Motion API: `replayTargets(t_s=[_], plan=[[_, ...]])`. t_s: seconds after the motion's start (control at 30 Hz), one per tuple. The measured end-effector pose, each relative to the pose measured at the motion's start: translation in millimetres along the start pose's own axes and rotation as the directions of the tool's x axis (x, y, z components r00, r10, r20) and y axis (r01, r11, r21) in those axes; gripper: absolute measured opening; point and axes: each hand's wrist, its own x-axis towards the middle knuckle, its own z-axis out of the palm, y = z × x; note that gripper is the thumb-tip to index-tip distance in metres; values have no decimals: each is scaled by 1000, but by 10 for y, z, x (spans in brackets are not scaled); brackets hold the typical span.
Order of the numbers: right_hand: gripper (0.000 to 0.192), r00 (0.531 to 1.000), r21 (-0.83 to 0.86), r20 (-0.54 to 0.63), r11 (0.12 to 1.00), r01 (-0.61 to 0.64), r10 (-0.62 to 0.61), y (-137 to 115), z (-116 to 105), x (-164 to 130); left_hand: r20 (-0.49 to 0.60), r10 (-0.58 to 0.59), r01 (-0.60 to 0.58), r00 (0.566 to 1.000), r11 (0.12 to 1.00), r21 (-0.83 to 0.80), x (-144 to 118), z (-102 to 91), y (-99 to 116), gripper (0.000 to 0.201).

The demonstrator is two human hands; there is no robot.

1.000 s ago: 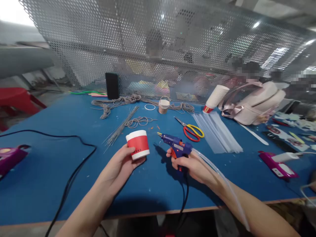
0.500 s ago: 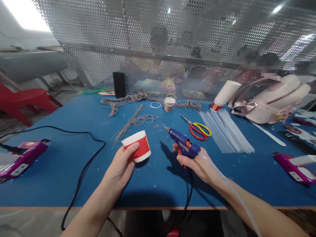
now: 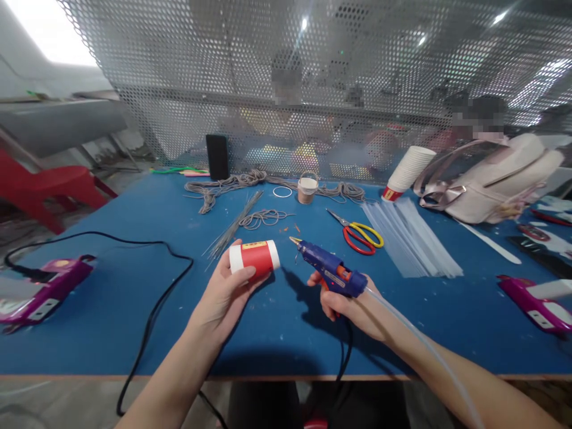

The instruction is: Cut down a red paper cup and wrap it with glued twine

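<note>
A red and white paper cup [image 3: 261, 256] lies on its side in my left hand [image 3: 230, 286], which is closed around it above the blue table. Its base end faces right, toward the glue gun. My right hand [image 3: 339, 301] grips a blue hot glue gun [image 3: 328, 267] by its handle, fingers near the orange trigger. The gun's nozzle points up and left, a short gap from the cup. A long clear glue stick [image 3: 415, 330] runs out of the gun's back over my right forearm. Small orange bits [image 3: 290, 229] lie beyond the nozzle.
Scissors [image 3: 360, 235], clear glue sticks [image 3: 409, 238] and stacked cups [image 3: 410, 173] lie to the right, near a pink backpack [image 3: 496, 179]. Wires [image 3: 236, 223], grey cord [image 3: 263, 218] and a small bucket-like cup [image 3: 307, 189] are behind. Purple power strips [image 3: 49, 292] sit at both sides; a black cable [image 3: 154, 310] crosses the left.
My left hand has turned the cup from tilted upright onto its side, base toward the right. The glue gun has shifted slightly left and down, and the orange strand at its nozzle has come off.
</note>
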Motion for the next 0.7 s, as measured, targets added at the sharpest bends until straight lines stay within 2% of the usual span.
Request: replayTargets(t_s=[0.23,0.43,0.7], plan=[[23,997,-115,45,991,61,-56,54,1,-52,-13,15,-13,1000,990,137,-9,13,8,59],[23,989,-157,99,980,123,-109,20,35,-49,-36,53,-47,998,989,137,-14,23,-28,65],[24,997,-133,44,989,65,-60,3,61,-65,-9,49,-46,999,986,162,-41,35,-2,71]])
